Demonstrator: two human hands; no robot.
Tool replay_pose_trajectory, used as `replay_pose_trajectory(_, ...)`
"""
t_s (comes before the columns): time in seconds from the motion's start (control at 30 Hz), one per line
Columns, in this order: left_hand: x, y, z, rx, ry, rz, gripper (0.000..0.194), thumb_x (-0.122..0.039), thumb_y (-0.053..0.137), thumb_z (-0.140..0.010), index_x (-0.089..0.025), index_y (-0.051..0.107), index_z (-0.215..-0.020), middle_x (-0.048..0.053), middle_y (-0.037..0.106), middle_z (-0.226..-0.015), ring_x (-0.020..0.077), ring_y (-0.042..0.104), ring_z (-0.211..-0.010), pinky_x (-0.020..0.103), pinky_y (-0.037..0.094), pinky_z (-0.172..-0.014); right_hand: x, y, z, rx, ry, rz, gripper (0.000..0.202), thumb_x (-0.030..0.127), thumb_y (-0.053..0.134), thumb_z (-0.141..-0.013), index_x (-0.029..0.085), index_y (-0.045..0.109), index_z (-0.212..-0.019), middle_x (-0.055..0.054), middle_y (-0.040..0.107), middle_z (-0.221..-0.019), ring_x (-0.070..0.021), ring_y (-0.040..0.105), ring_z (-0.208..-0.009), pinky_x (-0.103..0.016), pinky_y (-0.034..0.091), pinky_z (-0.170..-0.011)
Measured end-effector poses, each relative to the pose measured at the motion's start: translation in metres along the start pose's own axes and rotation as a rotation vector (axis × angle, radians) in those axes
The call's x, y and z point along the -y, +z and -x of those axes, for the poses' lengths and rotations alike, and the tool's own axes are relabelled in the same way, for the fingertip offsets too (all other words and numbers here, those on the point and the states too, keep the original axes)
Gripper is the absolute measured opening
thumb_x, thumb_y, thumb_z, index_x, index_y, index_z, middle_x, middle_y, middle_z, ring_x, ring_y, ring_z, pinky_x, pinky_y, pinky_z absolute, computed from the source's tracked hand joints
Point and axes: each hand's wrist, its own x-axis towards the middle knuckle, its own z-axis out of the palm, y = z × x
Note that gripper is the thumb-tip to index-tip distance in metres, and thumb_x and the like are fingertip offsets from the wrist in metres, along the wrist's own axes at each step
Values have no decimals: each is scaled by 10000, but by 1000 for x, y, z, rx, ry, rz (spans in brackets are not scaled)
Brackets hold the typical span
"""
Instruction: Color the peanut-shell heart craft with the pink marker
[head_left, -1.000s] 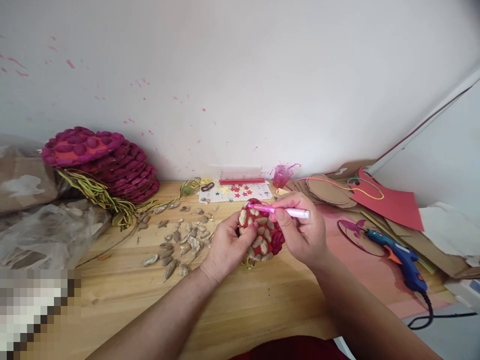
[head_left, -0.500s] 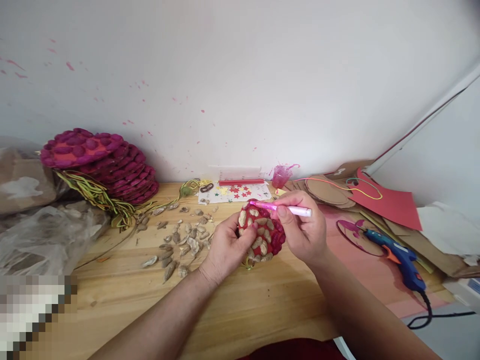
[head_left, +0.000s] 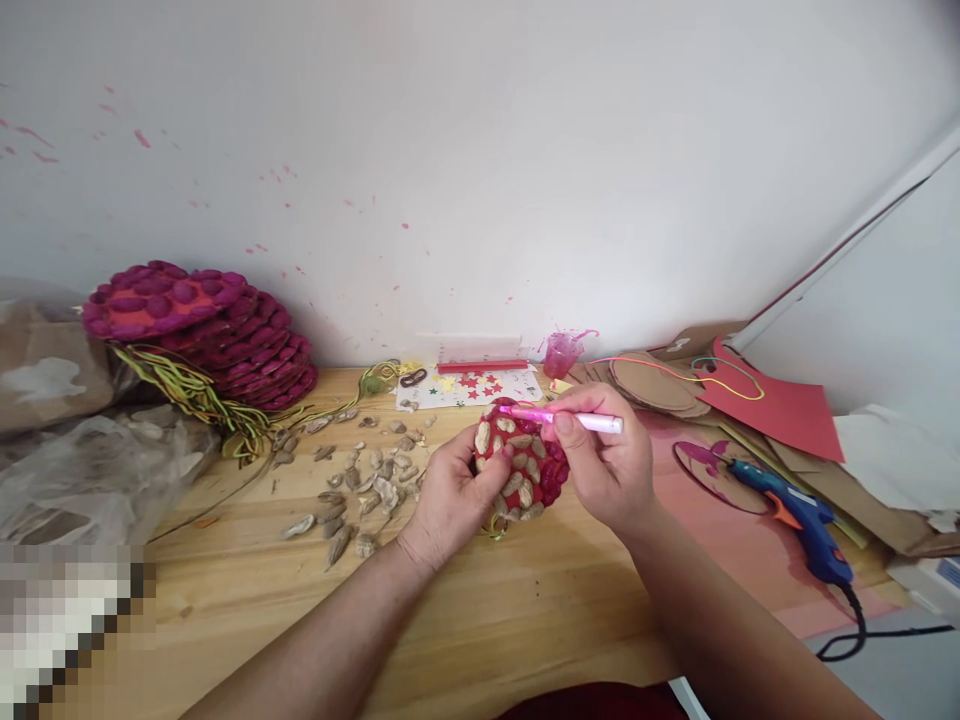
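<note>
Peanut-covered disc (head_left: 523, 466) is held above the table (head_left: 480, 625), between peanut shells (head_left: 385, 492) and a glue gun (head_left: 814, 528). Its left edge is gripped by the left hand (head_left: 456, 490), thumb across the face; a brush (head_left: 598, 424) is pinched nearly level in the right hand (head_left: 606, 462), its tip at the far rim.

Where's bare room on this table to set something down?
Bare wood shows between the left forearm and right forearm, and from left forearm to plastic bag, below loose peanuts. Pink surface is partly bare between right forearm and glue gun. Crowded: back left, purple stack and yarn; back right, cardboard and red sheet.
</note>
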Motion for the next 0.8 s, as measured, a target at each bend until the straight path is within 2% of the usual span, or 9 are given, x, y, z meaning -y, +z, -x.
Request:
replay_pose_trajectory(0.43, 0, -2, -2, -29, 127, -188, 214, -355, 615, -912, -171, 704, -972, 39, 721, -862, 169, 605, -743, 267, 503, -700, 3, 0, 0, -11, -14, -53, 76, 257, 588, -1011, 205, 641, -1020, -24, 639, -816, -162, 619, -737, -323, 492, -683)
replay_pose_trajectory(0.67, 4, -4, -4, -83, 313, -386, 135, -274, 584, -932, -190, 674, -878, 0, 612, -758, 146, 517, -678, 242, 431, -657, 5, -1, -3, -50, -27, -67, 85, 278, 586, -1013, 207, 632, -1020, -26, 647, -813, -163, 617, -727, -327, 495, -674)
replay_pose_trajectory(0.8, 7, -8, -6, -107, 422, -503, 118, -217, 575, -950, -201, 688, -981, 3, 600, -805, 141, 515, -692, 234, 414, -663, 10, -1, -2, -52, -90, -80, 74, 224, 581, -1006, 217, 649, -1036, -31, 642, -822, -175, 616, -758, -350, 498, -700)
